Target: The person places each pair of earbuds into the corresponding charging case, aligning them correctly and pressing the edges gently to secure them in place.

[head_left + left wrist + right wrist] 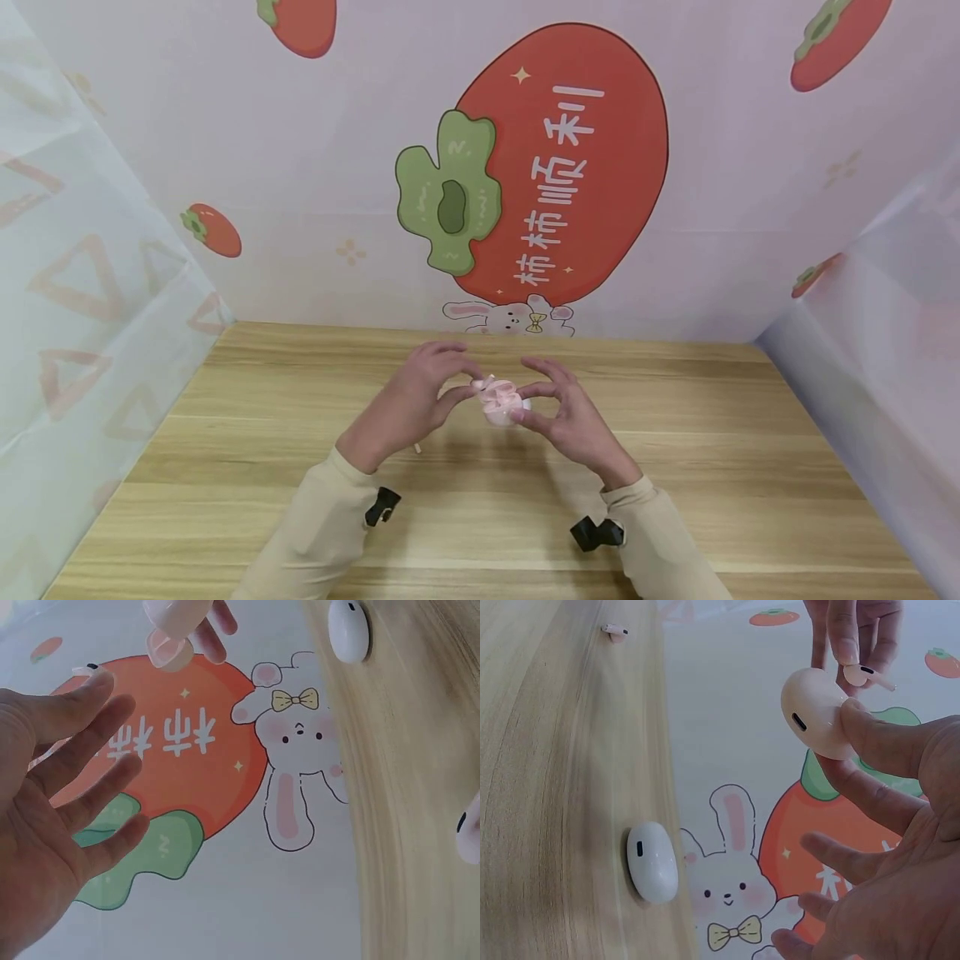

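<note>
My left hand (412,404) pinches a small pale pink earbud (857,674) between thumb and fingertip, its stem pointing away from the case. Opposite it, my right hand (581,429) grips a rounded pink earbud charging case (814,712) by its sides, above the table. The case's lid (169,651) stands raised, and its pink inside (498,395) faces up in the head view. Earbud and case are close together; whether they touch is unclear. The remaining fingers of both hands are spread. How the case is filled inside cannot be made out.
A closed white earbud case (652,862) lies on the wooden table (262,467), mostly hidden in the head view. Another earbud (615,631) rests on the wood near my left forearm. Printed sheets (315,158) rise behind the table and along both sides.
</note>
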Motion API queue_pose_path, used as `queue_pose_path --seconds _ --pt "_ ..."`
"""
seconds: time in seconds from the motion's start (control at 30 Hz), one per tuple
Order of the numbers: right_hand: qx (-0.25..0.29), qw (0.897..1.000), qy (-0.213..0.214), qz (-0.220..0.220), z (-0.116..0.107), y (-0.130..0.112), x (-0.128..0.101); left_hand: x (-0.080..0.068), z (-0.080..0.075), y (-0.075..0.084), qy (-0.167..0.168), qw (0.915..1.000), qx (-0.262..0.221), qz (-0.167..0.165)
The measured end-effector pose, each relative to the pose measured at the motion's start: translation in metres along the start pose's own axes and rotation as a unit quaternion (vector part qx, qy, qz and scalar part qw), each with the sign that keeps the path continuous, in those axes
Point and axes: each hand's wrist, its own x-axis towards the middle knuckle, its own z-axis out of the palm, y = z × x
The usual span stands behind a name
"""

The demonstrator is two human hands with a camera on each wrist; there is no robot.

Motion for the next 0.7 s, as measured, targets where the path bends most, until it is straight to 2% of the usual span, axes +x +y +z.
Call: queue_pose_path --seconds 0.1,0.23,0.5,0.7 --pt "-0.004 1.0 0.0 -0.001 0.0002 -0.0003 0.0002 -0.0031 -0.0012 -0.0011 0.003 0.999 -0.03 -0.033" --pt "-0.006 1.0 -0.001 0.0 0.0006 -0.0003 0.0006 -0.0052 -0.0015 -0.0028 0.009 0.9972 -0.054 -0.051" --pt "-0.008 1.0 -0.002 0.001 0.0009 -0.0004 0.0012 -0.0073 -0.0003 -0.0065 0.04 0.9951 -0.086 -0.031" --pt "-0.001 1.0 -0.003 0.003 0.0016 0.0002 0.0011 -0.0089 0.0016 -0.0078 0.049 0.9923 -0.111 -0.025"
